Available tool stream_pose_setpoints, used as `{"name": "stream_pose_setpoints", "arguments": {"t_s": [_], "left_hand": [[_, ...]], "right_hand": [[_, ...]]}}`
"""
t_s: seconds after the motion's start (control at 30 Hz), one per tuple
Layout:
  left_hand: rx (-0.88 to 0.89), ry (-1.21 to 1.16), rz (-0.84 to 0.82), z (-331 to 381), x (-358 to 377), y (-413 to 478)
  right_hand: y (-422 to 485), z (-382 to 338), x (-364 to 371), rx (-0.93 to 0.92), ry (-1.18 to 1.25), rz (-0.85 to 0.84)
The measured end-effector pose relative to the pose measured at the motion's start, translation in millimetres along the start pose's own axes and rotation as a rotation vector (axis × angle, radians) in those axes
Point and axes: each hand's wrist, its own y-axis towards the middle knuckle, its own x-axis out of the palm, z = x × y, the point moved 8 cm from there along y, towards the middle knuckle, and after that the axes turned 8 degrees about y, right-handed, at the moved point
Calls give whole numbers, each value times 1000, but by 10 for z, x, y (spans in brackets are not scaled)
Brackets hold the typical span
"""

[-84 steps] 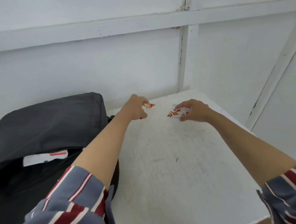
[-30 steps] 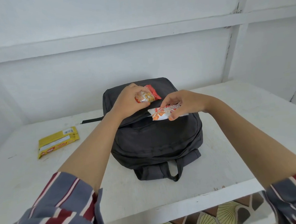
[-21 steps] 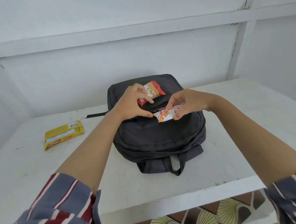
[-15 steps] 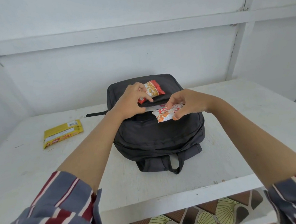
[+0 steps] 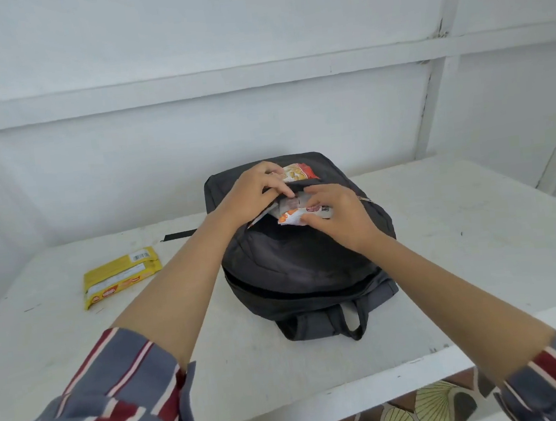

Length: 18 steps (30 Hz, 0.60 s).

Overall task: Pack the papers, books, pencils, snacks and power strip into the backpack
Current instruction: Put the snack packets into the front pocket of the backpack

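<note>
Here right fingers [image 5: 309,219] pinch white packet [image 5: 291,216] lying crosswise over backpack [image 5: 292,263] pocket; left fingers [image 5: 276,187] grip red packet [image 5: 297,173]

Backpack [image 5: 296,266] centred on the desk [image 5: 478,240]; snack packet [image 5: 296,173] on its far end, snack pouch [image 5: 292,216] at its opening, biscuit pack [image 5: 120,276] toward the left edge.

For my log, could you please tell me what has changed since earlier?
Both hands carried their snack packets across the white table to the black fabric backpack. The right hand now pushes its white-and-orange packet into the pocket opening; the left hand still grips the red packet. The yellow packet stayed put.
</note>
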Motion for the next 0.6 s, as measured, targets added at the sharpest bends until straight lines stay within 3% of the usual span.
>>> {"name": "stream_pose_setpoints", "arguments": {"t_s": [0.07,0.2,0.4,0.6], "left_hand": [[8,-6,-37,-19,39,10],[29,-4,-80,-14,81,28],[63,4,-97,5,113,71],[46,-14,-83,3,95,97]], "right_hand": [[-14,-12,-4,-54,-148,76],[-59,-19,-1,-52,-123,82],[-89,2,-48,-69,-219,221],[-16,89,27,10,-518,148]]}}
